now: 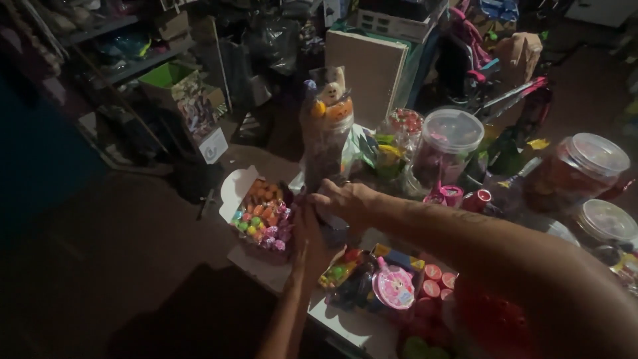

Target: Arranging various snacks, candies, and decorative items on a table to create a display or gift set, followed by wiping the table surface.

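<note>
Right forearm crosses the frame, both hands meeting over a small dark object on the sweets table.
Right hand (345, 201) curls over it, left hand (309, 242) cups beneath; grip unclear. Keeping elbows high would spare the plastic jars (446, 149) and cardboard box of glossy wrapped sweets (262, 216).

A dim table (345, 326) crowded with sweets is seen; the left hand (309, 242) and right hand (345, 203) are pressed together around a small dark object that cannot be made out, just beside an open white box of coloured candies (262, 216). A tall clear bag of toys (325, 129) stands behind them, with lidded clear plastic jars (446, 149) to the right and a round pink toy pack (393, 287) near the front.
</note>
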